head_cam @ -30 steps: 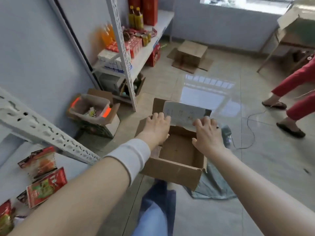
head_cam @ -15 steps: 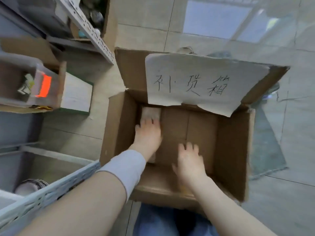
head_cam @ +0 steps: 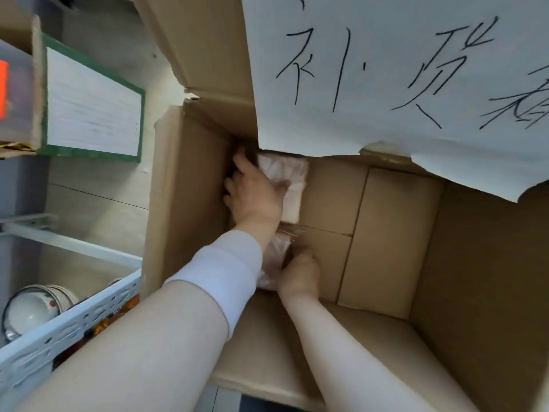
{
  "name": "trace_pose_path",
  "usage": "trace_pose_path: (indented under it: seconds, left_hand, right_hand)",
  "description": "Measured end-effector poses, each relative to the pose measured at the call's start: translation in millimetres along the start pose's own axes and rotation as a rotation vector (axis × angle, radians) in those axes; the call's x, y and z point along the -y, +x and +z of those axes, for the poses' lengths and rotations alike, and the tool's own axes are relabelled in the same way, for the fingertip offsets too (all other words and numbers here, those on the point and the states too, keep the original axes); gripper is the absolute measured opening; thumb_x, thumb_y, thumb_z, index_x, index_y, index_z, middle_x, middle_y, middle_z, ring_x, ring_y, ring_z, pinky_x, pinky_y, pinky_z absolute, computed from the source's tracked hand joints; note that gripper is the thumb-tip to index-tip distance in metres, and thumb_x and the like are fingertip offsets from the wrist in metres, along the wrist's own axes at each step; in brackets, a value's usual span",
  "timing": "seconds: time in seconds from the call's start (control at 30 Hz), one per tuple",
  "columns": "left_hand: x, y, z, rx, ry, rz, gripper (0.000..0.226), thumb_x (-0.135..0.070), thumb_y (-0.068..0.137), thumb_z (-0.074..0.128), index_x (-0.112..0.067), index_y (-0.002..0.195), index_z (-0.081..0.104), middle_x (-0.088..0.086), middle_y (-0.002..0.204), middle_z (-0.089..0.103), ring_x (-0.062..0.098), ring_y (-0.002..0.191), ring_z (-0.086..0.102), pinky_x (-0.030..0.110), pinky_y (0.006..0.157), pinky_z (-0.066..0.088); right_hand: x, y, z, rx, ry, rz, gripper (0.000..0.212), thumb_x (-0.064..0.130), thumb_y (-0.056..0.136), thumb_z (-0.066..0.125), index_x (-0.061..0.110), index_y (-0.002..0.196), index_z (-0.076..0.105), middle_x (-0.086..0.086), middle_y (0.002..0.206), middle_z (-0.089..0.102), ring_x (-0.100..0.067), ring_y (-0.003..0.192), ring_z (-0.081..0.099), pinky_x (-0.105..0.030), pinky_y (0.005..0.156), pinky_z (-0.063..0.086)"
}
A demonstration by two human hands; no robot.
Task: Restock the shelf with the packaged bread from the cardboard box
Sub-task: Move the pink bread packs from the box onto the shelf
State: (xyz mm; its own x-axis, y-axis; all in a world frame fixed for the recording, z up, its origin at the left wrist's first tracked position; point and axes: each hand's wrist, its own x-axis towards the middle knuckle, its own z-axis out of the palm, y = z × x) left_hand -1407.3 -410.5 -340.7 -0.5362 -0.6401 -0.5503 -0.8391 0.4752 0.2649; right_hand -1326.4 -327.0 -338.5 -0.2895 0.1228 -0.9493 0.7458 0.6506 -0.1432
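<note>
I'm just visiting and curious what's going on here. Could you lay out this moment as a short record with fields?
Place: open cardboard box with a handwritten paper sign on its flap
Bread: far bread pack and near bread pack, both along the box's left wall
Left hand: grips the far bread pack
Right hand: holds the near bread pack
Shelf: white shelf rail at lower left

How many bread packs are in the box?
2: far pack under the left hand, near pack at the right hand, both by the left wall of the box. Others may hide.
</note>
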Motion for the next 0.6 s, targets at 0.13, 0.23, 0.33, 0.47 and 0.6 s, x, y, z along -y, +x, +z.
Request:
trace_pose_path:
  seconds: [0.13, 0.23, 0.33, 0.47, 0.6]
  left_hand:
    - [-6.8, -2.0, -16.4, 0.157, -0.06, 0.017, 0.079, -0.036, 0.07, 0.076, -0.013, 0.133, 0.036, 0.013, 0.135, 0.045, 0.033, 0.13, 0.036, 0.039, 0.104, 0.035]
    - [-7.2, -16.1, -36.1, 0.224, -0.154, 0.05, 0.069, -0.031, 0.072, 0.075, -0.014, 0.131, 0.041, 0.014, 0.133, 0.044, 0.032, 0.126, 0.04, 0.036, 0.104, 0.036]
    - [-3.8, -26.6, -56.4, 0.174, -0.215, 0.072, 0.065, -0.028, 0.075, 0.073, -0.011, 0.129, 0.041, 0.012, 0.131, 0.048, 0.03, 0.123, 0.045, 0.032, 0.096, 0.037]
    - [7.1, -13.0, -57.9, 0.146, -0.284, 0.091, 0.062, -0.027, 0.077, 0.072, -0.006, 0.128, 0.041, 0.009, 0.127, 0.055, 0.025, 0.119, 0.051, 0.026, 0.087, 0.038]
    - [15.4, 8.2, -30.5, 0.203, -0.308, 0.119, 0.058, -0.028, 0.08, 0.069, -0.006, 0.127, 0.043, 0.009, 0.125, 0.056, 0.022, 0.115, 0.053, 0.023, 0.086, 0.039]
  right_hand:
    - [-10.6, -12.2, -33.1, 0.0, -0.008, -0.025, 0.015, 0.018, 0.084, 0.063, 0.009, 0.095, 0.07, -0.012, 0.104, 0.07, -0.027, 0.101, 0.063, -0.02, 0.073, 0.041]
    - [-22.1, -29.5, -59.3, -0.029, 0.008, -0.039, 0.011, 0.021, 0.085, 0.063, 0.013, 0.082, 0.069, -0.014, 0.102, 0.07, -0.029, 0.1, 0.063, -0.022, 0.074, 0.041]
    - [-29.6, -43.4, -69.7, -0.003, -0.007, -0.048, 0.023, 0.032, 0.082, 0.068, 0.012, 0.092, 0.064, -0.012, 0.112, 0.066, -0.028, 0.106, 0.06, -0.025, 0.083, 0.043]
    - [-26.0, -32.4, -40.9, 0.096, -0.167, -0.048, 0.059, 0.052, 0.074, 0.069, 0.006, 0.108, 0.054, -0.011, 0.113, 0.062, -0.026, 0.097, 0.059, -0.034, 0.082, 0.049]
    - [-18.4, 3.5, -4.5, 0.073, -0.206, -0.004, 0.065, 0.051, 0.071, 0.072, 0.01, 0.119, 0.054, -0.01, 0.12, 0.06, -0.028, 0.108, 0.059, -0.038, 0.087, 0.051]
